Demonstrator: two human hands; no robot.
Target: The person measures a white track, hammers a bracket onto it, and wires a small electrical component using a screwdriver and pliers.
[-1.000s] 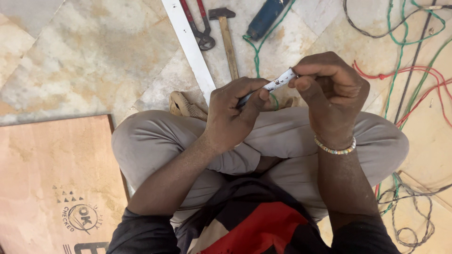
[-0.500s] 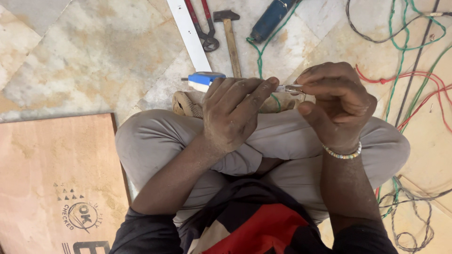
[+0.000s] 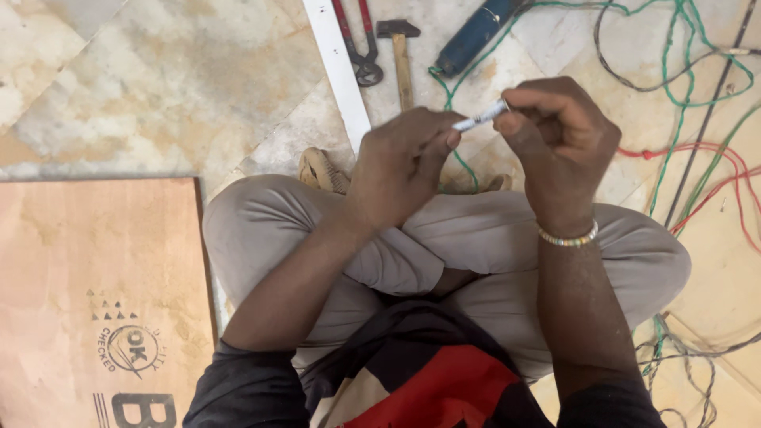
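Observation:
I sit cross-legged on a tiled floor. My left hand (image 3: 400, 162) and my right hand (image 3: 559, 135) are raised over my knees and meet on a small white stick-like piece (image 3: 481, 117). The right fingers pinch its far end; the left fingertips grip its near end. A green wire (image 3: 464, 166) runs down behind the hands; whether it joins the white piece is hidden. A beaded bracelet (image 3: 567, 236) circles my right wrist.
A white strip (image 3: 339, 67), red-handled pincers (image 3: 361, 47), a hammer (image 3: 400, 51) and a blue tool (image 3: 474, 36) lie ahead. Green, red and black wires (image 3: 697, 135) spread on the right. A plywood sheet (image 3: 95, 301) lies at the left.
The blue-and-white object seen by my left hand half a second ago is out of sight. Both hands shifted slightly, and the white piece again shows between the fingertips.

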